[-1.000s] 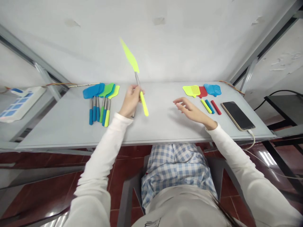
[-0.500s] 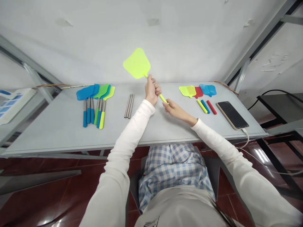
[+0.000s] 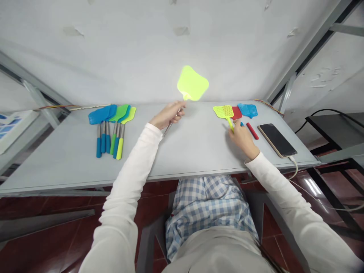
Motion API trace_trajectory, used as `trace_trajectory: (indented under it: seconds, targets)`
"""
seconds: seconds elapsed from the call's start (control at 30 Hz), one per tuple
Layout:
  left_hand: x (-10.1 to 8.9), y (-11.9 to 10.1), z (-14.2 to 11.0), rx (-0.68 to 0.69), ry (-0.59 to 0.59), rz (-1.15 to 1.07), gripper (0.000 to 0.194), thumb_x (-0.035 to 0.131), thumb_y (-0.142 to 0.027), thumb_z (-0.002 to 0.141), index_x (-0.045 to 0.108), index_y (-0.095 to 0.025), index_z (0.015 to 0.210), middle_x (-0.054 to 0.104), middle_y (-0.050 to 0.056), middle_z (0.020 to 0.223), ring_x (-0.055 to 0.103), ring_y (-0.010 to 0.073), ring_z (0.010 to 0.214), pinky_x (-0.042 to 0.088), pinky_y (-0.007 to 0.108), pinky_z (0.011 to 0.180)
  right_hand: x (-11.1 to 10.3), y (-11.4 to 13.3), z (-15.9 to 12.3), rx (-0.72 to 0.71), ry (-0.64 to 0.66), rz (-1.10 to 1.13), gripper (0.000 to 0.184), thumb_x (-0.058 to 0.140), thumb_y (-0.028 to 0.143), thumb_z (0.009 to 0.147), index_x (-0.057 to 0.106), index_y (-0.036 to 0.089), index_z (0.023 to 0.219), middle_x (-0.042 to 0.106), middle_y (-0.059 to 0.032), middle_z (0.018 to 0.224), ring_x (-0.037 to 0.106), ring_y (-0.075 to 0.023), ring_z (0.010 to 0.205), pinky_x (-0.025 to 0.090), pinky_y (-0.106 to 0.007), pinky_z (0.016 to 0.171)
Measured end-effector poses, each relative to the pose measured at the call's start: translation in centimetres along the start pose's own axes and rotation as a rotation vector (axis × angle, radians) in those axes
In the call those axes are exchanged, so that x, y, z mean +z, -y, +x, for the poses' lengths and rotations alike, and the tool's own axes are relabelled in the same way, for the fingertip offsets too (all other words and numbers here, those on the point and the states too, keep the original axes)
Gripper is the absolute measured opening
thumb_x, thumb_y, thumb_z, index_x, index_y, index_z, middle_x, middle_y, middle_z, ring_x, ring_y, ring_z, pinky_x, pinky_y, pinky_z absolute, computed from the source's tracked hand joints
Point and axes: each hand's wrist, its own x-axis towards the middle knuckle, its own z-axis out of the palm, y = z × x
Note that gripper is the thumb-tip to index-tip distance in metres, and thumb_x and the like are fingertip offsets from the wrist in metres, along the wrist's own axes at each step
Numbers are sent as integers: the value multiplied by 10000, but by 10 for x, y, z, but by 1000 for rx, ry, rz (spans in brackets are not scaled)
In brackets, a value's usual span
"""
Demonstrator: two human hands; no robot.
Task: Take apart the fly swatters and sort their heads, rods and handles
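My left hand (image 3: 167,115) is shut around the thin metal shaft (image 3: 167,129) of a fly swatter, with the swatter's lime-yellow head (image 3: 192,83) raised above the far table edge. My right hand (image 3: 241,137) pinches a lime-yellow plastic handle grip (image 3: 231,125) over the table. Its fingertips are close to a flat lime-yellow mesh swatter head (image 3: 223,112), which lies beside a red head (image 3: 236,112) and a blue head (image 3: 247,110). A red grip (image 3: 252,131) lies just right of my right hand, and the hand hides most of a blue grip.
Several assembled blue, green and yellow swatters (image 3: 109,129) lie side by side on the left of the grey table (image 3: 184,151). A black smartphone (image 3: 277,140) lies at the right, with a cable running over the near edge. Below the table is a red tile floor.
My left hand has moved right, and the swatter's head has turned. The swatter's shaft now shows no yellow grip. My right hand has moved right to the swatter heads. The metal rods no longer show on the table.
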Motion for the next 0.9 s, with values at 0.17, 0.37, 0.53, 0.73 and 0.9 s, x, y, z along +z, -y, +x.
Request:
trace_trajectory:
  seconds: [0.17, 0.37, 0.53, 0.73, 0.9]
  targets:
    - [15, 28, -13, 167, 145, 480, 164, 520, -323, 938, 594, -177, 949, 541, -2, 791, 440, 93, 601, 334, 207, 550, 2, -4, 6, -82, -202, 5, 361, 402, 331, 983, 561, 79, 1186, 620, -272, 1124, 571, -389, 1110, 467, -521, 898]
    - [43, 34, -34, 216, 284, 610, 212, 433, -363, 969, 525, -196, 875, 559, -9, 766, 490, 136, 698, 390, 275, 714, -9, 30, 22, -168, -372, 561, 596, 84, 556, 1045, 572, 215, 1047, 620, -117, 1027, 592, -245, 1004, 488, -445, 922]
    - [65, 31, -41, 296, 256, 598, 175, 387, -291, 952, 496, -201, 849, 555, 0, 771, 488, 140, 677, 368, 276, 694, -13, 58, 46, -16, -507, 642, 661, 50, 653, 1010, 445, 233, 686, 417, -9, 626, 525, -189, 648, 467, -375, 707]
    - [83, 45, -24, 416, 36, 793, 209, 323, -289, 1004, 503, -203, 1063, 457, -14, 666, 445, 194, 591, 260, 305, 625, -11, 63, 92, -136, -651, 548, 772, -59, 629, 1000, 545, 200, 783, 428, -13, 637, 586, -177, 692, 430, -310, 644]
    - [88, 43, -19, 449, 21, 722, 112, 357, -244, 1009, 467, -228, 994, 359, -47, 613, 361, 181, 519, 204, 302, 597, -23, 63, 108, -132, -457, 500, 870, -115, 587, 1000, 644, 168, 937, 503, -64, 694, 630, -217, 773, 419, -317, 633]
